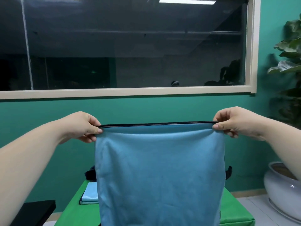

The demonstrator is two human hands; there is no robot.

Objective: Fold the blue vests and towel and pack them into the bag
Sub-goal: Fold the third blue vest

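Blue cloth (160, 173) held up in mid-air, centre of view, hanging flat and smooth. A black trim (158, 124) runs along the top edge. Vest or towel: cannot tell, lower part runs out of frame.

Left hand (83, 126) pinches the top left corner between thumb and curled fingers. Right hand (232, 122) does the same at the top right corner. Both grips are narrow and closed on the fabric, with the top edge pulled taut between them. Likely reason: hung from two corners, the cloth drops straight under its own weight, so edges line up before a fold.

Behind and below sits the green table (73, 211). On its left part lies a folded light-blue piece (90, 194), flat, just beside the hanging cloth, apparently one item already done. Farther back, dark fabric (91, 173) shows at the left edge of the cloth and a black strap (228, 172) at the right. Probably the bag, mostly hidden.

Judgement: folding stage, packing not begun for this piece.

Surroundings: black object (35, 211) near left, white pot (280, 188) on the floor at right, plant (291, 46) above it, dark window (130, 46) on the far wall.
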